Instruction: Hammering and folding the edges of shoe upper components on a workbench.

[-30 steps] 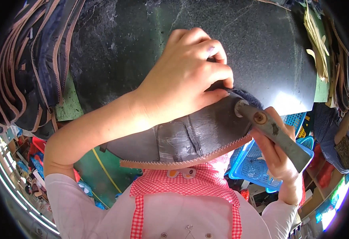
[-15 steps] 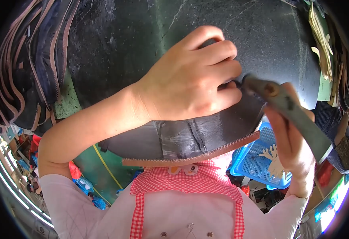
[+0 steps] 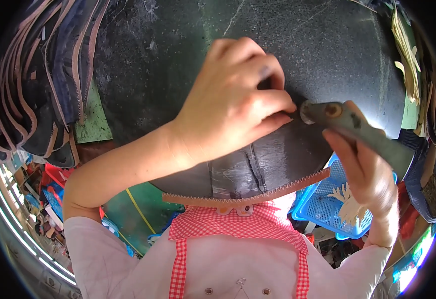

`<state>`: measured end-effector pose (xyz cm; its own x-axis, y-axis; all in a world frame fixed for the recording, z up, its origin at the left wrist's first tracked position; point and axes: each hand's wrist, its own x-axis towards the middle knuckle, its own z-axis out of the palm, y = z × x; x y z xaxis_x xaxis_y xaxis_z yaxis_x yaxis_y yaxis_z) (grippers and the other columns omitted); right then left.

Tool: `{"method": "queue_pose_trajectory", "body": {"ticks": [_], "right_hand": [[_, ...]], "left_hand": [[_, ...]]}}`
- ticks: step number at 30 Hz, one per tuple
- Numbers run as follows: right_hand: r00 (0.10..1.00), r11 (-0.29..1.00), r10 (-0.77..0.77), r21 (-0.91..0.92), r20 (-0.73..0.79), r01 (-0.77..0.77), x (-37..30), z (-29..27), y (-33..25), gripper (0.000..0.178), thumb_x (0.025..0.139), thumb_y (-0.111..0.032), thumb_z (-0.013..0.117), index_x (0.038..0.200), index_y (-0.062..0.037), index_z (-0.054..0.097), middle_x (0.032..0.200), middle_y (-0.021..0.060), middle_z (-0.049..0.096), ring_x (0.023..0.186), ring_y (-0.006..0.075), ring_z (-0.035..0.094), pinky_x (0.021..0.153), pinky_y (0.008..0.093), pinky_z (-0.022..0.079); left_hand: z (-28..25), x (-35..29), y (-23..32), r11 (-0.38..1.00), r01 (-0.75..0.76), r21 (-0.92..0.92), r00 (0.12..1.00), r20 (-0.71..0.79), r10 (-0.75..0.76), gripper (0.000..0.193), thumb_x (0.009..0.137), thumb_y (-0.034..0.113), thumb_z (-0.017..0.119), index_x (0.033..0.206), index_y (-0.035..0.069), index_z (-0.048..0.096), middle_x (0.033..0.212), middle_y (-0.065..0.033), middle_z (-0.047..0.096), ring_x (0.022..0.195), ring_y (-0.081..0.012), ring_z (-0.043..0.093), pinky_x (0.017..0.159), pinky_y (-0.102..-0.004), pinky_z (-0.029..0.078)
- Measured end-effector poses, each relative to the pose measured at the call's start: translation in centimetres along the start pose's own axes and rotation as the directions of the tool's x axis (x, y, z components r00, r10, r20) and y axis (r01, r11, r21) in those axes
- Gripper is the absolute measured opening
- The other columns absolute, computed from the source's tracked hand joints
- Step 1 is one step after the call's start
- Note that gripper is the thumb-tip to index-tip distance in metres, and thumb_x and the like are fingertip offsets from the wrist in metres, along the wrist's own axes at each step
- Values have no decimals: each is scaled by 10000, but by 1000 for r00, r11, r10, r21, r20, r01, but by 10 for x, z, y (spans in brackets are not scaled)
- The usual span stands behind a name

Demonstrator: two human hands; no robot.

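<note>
The black piece [image 3: 292,152] on the dark slab [image 3: 178,60] already has a sewn brown strip [image 3: 248,199] on its near side, the left hand [image 3: 240,94] pinches its far edge, the right hand [image 3: 370,172] holds a hammer [image 3: 370,137] just beside it, and what's left I can't tell.

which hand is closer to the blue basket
Right. The right hand, gripping a hammer, appears just above and right of the blue basket; the left hand is farther off, up and left, at the black piece.
</note>
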<state>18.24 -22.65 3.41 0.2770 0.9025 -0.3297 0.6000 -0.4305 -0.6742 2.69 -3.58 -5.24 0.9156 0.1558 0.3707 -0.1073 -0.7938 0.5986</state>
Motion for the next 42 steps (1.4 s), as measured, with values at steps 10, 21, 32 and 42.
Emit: {"method": "queue_pose_trajectory", "body": {"ticks": [10,21,32,42], "right_hand": [[986,980,-128,-142,104,142,1,1,-4,153,1001,-24,677,1114,71,641,931,151,650,686,238,683,570,321,457],[996,998,-2,-56,92,7,5,-5,-2,444,994,-9,720,1405,84,582,1002,112,720,695,151,635,617,285,490],[984,987,-146,-49,104,152,8,1,-8,144,997,0,673,1125,52,631,909,179,619,639,244,621,581,357,460],[981,988,-23,-143,191,51,2,9,-9,139,975,-16,699,1030,40,584,953,173,635,591,265,635,548,381,464]], "left_hand": [[-8,-10,7,989,40,142,999,22,-44,228,658,210,894,867,210,804,1056,78,660,1045,-205,589,961,-429,401],[3,-13,12,997,30,65,998,60,-34,140,711,165,890,785,192,774,870,68,683,998,-208,612,983,-441,416],[-15,-22,9,993,114,16,993,35,-115,243,634,216,925,846,216,807,1066,61,654,1076,-238,583,1003,-470,400],[-20,-27,10,998,41,54,993,106,-46,231,689,242,909,897,214,814,1010,64,660,1025,-226,582,989,-460,406]]}}
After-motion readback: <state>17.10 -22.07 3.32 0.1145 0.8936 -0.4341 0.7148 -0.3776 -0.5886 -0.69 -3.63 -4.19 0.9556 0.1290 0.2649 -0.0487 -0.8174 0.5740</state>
